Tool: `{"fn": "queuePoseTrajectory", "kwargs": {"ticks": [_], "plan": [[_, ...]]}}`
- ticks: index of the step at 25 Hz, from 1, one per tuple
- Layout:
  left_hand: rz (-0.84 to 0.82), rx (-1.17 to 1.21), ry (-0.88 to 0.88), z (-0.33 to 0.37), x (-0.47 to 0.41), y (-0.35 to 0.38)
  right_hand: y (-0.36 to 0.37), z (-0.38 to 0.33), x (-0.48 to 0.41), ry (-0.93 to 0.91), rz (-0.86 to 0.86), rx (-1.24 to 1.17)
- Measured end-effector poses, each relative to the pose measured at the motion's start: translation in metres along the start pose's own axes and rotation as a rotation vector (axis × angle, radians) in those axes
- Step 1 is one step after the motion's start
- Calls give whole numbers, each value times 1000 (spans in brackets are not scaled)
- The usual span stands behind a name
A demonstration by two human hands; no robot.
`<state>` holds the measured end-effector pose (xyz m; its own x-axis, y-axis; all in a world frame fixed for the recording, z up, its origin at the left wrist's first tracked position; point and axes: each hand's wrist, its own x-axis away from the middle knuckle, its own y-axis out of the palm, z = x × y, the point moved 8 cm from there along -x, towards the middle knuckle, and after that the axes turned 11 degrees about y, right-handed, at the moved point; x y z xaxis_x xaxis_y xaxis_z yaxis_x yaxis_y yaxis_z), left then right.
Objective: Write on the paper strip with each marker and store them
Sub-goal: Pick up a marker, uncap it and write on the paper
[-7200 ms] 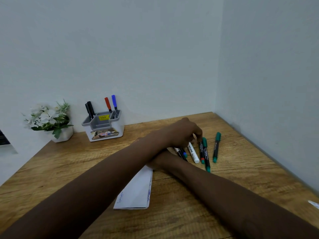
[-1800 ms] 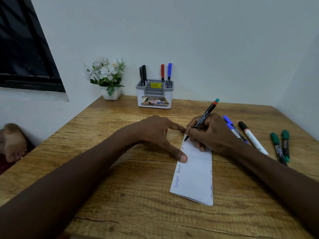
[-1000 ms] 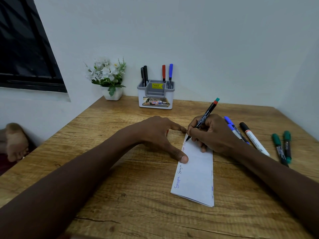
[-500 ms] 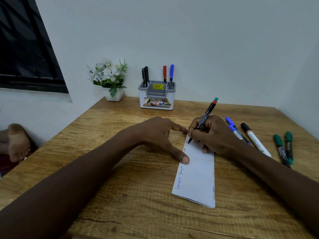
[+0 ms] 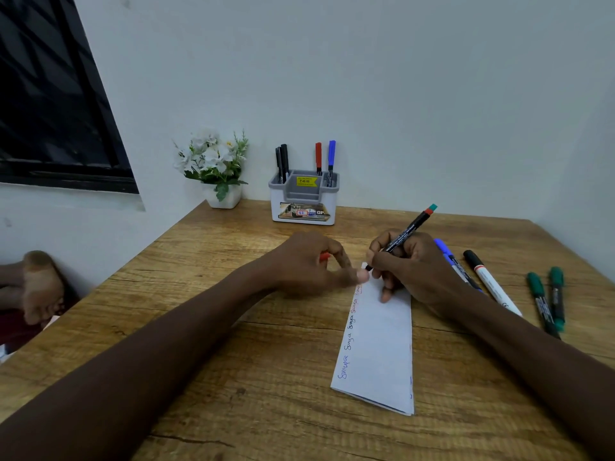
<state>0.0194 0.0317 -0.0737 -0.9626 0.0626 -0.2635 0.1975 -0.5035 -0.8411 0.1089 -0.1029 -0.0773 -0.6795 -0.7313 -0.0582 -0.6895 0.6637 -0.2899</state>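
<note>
Right hand [image 5: 411, 266] grips the marker [image 5: 404, 236] in a writing hold. The tip is down on the far end of the strip [image 5: 379, 344] and the tail is tilted up toward the desk's [image 5: 266, 394] far right corner.

Left hand [image 5: 312, 264] is just left of it with fingers curled. A red bit between them reads as the cap [image 5: 324, 256], but the hand is blurred, so that's not certain. The left thumb comes right up beside the tip.

Key geometry: the marker's long axis points tip-first at the left hand, so cap and tip are nearly touching. My read is that capping comes next. It should be a short push along that axis, if the cap mouth is turned to face the tip.

The strip's long axis runs from the near edge toward the far edge, with words down its left margin and a red one at the far end by the tip.

The holder [image 5: 303, 207] sits at the far edge, straight beyond the left hand and up-left of the tip. The left hand is nearer to it, but the right has the marker, so storing means a reach across or a handover.

Loose markers [image 5: 492, 284] lie right of the right hand, so several are likely not yet stored.
</note>
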Motion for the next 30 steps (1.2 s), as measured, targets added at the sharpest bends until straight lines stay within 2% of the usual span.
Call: {"fn": "queuePoseTrajectory", "kwargs": {"ticks": [2, 4, 6, 8, 11, 15, 20, 26, 30], "plan": [[119, 180, -35, -3, 1, -7, -4, 0, 2, -2, 16, -148], [140, 288, -60, -7, 2, -8, -9, -1, 3, -33, 59, -182], [125, 302, -56, -6, 3, -5, -14, -2, 4, -79, 114, -114], [120, 288, -31, -5, 4, -1, -18, 0, 3, -98, 132, -149], [194, 287, -16, -6, 4, 1, -16, 4, -1, -73, 39, -311], [262, 451, -81, -13, 6, 1, -13, 10, -7, 12, -49, -460], [279, 492, -55, -10, 5, 1, -6, 9, -5, 41, -106, -445], [290, 576, -54, -8, 7, 3, -5, 8, 0, 16, -55, -232], [360, 448, -13, -3, 5, 4, -4, 7, 2, 5, -47, -238]]}}
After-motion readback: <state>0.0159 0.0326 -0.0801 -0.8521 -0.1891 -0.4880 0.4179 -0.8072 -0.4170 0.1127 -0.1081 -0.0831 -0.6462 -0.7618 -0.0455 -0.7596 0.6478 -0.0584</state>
